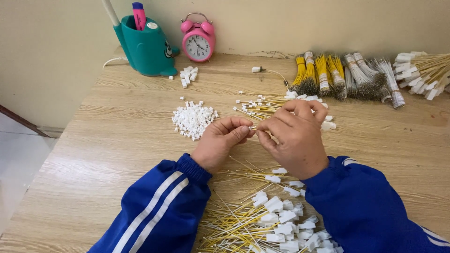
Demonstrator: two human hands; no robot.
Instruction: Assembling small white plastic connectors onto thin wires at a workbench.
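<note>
At the back of the wooden table (117, 136), near the wall, a teal plastic holder (146, 46) shaped like an animal carries a pink marker (138, 15). Beside it stands a round pink alarm clock (198, 41) with two bells on top. To the right lie bundles of thin wires (344, 77), yellow ones and grey ones, each bound with a white paper band; the print on the bands is too small to tell.

The left hand (221, 140) and the right hand (295, 138) meet above the middle of the table. Both are closed in a pinch, fingertips together, around a thin yellow wire (254, 127); whether a connector is between the fingers cannot be told. The sleeves are blue with white stripes.

Just left of the hands is a small heap of white plastic connectors (193, 119), little and blocky. Near the person's body lies a loose pile of yellow wires with white connectors (272, 220) at their ends. The table surface shows a pale wood grain.
</note>
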